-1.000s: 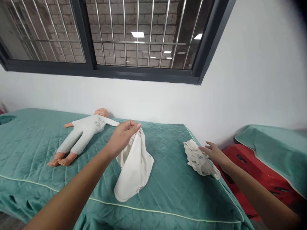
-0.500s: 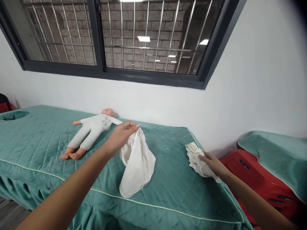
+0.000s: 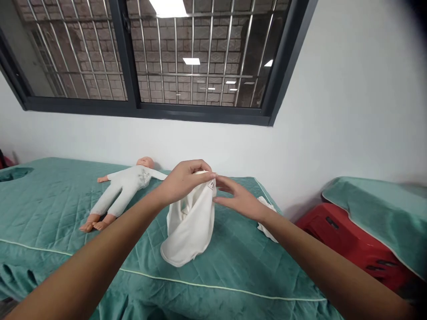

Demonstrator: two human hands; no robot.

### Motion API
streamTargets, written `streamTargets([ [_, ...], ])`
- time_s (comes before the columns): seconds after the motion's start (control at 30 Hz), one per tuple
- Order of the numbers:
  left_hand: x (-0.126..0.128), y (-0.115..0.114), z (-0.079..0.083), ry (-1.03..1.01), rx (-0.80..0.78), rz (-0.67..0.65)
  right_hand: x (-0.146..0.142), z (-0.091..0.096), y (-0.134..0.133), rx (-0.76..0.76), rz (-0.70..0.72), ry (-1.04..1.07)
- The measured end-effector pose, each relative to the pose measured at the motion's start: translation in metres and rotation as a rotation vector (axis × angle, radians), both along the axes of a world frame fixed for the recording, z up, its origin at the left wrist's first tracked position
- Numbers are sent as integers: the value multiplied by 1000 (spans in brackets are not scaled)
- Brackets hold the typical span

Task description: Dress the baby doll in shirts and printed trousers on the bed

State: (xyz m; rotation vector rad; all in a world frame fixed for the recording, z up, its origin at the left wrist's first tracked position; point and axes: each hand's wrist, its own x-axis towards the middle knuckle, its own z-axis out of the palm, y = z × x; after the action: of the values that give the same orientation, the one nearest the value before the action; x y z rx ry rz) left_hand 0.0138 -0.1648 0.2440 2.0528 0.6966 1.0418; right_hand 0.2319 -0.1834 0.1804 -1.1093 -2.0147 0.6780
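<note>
My left hand [image 3: 187,180] is closed in a pinch on the top edge of a white cloth baby garment [image 3: 190,231]. Its exact kind does not show; it hangs in loose folds over the bed, with a small printed label near the pinched edge. My right hand [image 3: 238,198] is at the labelled edge, fingertips by the left thumb, with its thumb and fingers apart. Behind my right forearm lies a crumpled white cloth [image 3: 266,222], partly hidden. To the left a baby doll [image 3: 125,189] in a white suit lies on its back.
A green quilted cover [image 3: 233,266] with pale piping spreads over the bed, with a face hole [image 3: 15,173] at far left. On the right, a red plastic thing [image 3: 330,231] stands partly under a green cloth [image 3: 373,209]. A white wall and barred window [image 3: 200,66] rise behind.
My right hand has let go of the crumpled cloth and moved left to the white garment's edge. My left hand keeps its pinch, a little further right in view.
</note>
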Motion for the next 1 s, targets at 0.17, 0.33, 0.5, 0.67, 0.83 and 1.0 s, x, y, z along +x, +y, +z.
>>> streamTargets([
  [0.17,-12,-3,3,175,212,159,-24,38,10,211,-179,-317],
  [0.33,-39,21,-30,522,504,579,4,49,17,438,-455,-585],
  [0.5,-61,34,-79,503,481,822,30,36,3,345,-529,-665],
  [0.67,-79,35,-116,184,428,833,53,7,-19,180,-625,-389],
  [0.83,-79,38,-119,152,279,820,58,-3,-26,118,-776,-225],
  [1.0,-59,57,-133,498,116,828,52,-32,13,89,-782,-453],
])
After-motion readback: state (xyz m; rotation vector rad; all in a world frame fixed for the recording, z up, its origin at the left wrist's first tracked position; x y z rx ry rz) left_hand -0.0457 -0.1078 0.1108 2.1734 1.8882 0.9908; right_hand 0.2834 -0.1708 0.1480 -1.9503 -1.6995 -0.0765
